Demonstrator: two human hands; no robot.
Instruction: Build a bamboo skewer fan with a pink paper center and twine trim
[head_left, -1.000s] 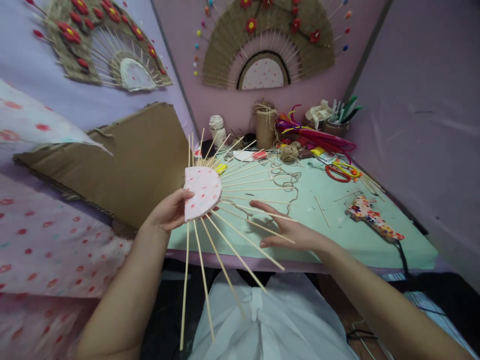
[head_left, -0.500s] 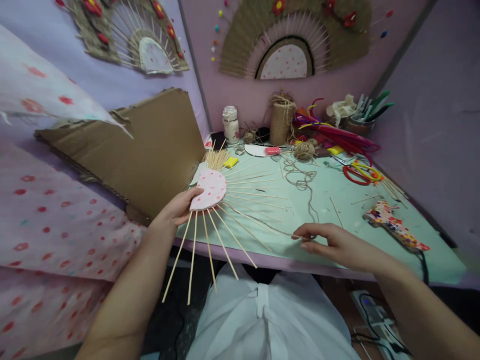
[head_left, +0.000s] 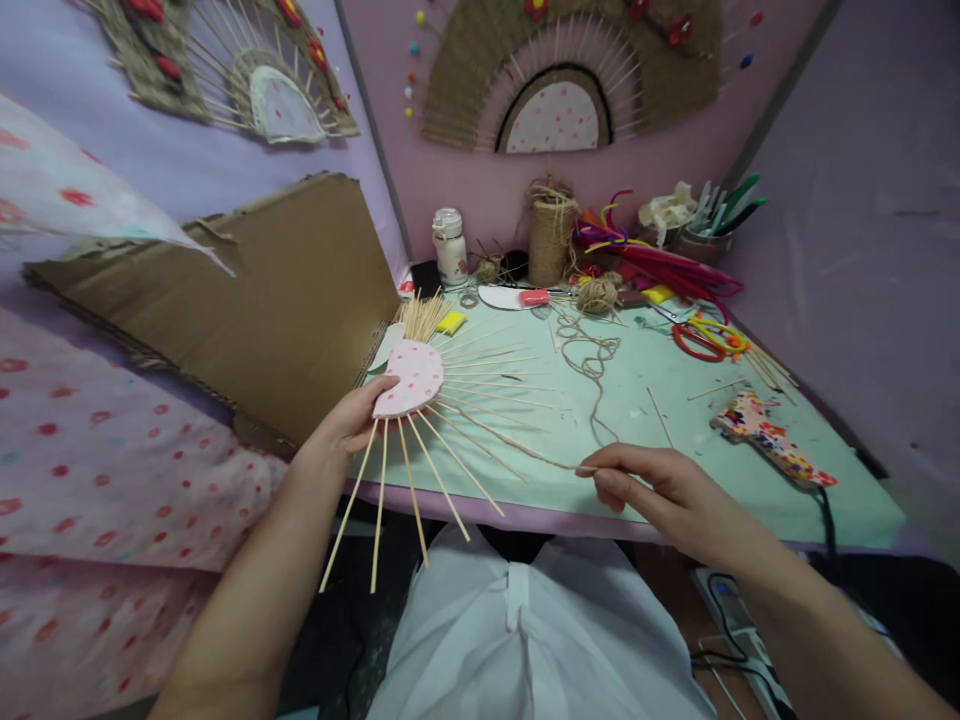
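Observation:
My left hand (head_left: 358, 412) grips the straight edge of a half-round piece covered in pink dotted fabric (head_left: 414, 378), thumb on top. Thin wooden sticks (head_left: 415, 490) fan out from its curved edge, several reaching past the table's front edge. My right hand (head_left: 637, 480) pinches a length of twine (head_left: 517, 443) between thumb and fingers. From there the twine runs fairly straight to the sticks near the fabric piece. Its other part lies in loose loops (head_left: 589, 352) on the table, leading back towards a small twine ball (head_left: 598, 293).
At the back stand a white bottle (head_left: 450, 247), a twine spool (head_left: 551, 240) and a pen cup (head_left: 703, 243). To the right lie scissors (head_left: 699, 342) and a flower-patterned glue gun (head_left: 772, 437) with a cord. A cardboard sheet (head_left: 247, 290) leans at left. Finished fans (head_left: 556, 118) hang on the wall.
The view has shifted slightly. My right hand still pinches the twine, its fingers turned a little and the strand drawn straighter. My left hand keeps its hold on the fabric piece.

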